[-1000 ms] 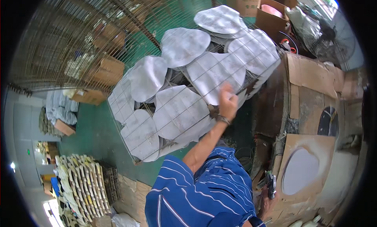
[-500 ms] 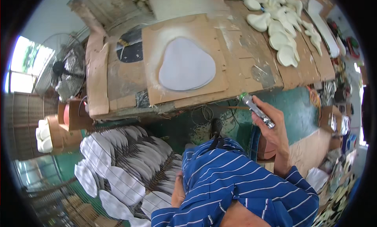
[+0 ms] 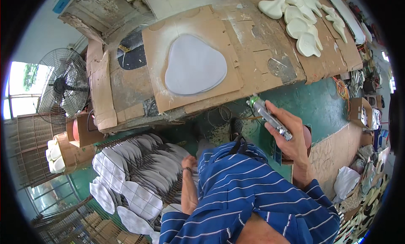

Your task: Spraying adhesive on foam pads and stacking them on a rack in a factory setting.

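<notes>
Head view: my right hand (image 3: 291, 136) grips a silver tool (image 3: 270, 117), fingers wrapped round it, right of the grey pad (image 3: 195, 66) on the bench. My left hand (image 3: 188, 163) reaches among the racked white sheets (image 3: 139, 176); its fingers are hidden.

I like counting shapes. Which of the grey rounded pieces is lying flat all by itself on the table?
The big grey piece on the cardboard sheet. It lies flat and alone, while the other grey pieces stand packed in a wire rack beside the left hand.
</notes>
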`<action>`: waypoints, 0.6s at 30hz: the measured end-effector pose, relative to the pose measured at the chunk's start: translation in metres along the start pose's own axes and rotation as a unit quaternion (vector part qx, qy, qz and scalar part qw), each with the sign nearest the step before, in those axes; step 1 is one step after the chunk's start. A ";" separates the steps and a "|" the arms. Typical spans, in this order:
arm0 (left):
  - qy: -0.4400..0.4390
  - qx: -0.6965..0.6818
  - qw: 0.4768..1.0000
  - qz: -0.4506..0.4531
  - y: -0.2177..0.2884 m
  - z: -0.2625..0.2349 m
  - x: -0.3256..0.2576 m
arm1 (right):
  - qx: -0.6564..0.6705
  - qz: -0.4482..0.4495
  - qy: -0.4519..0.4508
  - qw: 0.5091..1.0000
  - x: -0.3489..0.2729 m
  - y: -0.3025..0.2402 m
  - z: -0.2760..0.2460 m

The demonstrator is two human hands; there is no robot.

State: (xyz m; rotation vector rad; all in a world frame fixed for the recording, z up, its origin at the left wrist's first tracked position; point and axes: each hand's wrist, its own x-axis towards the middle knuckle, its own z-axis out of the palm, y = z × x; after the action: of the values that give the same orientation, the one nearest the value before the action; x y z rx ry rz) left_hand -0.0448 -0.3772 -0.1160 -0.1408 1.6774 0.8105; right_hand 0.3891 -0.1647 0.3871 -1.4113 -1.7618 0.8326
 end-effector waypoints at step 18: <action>-0.037 0.066 0.997 0.012 0.036 -0.005 -0.006 | -0.050 0.053 0.039 0.997 0.007 -0.021 0.004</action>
State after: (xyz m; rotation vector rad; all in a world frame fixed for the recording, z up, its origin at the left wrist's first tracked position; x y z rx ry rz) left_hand -0.0650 -0.3552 -0.0952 0.0013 1.6599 0.7112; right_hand 0.3738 -0.1623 0.4038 -1.5921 -1.7026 0.7436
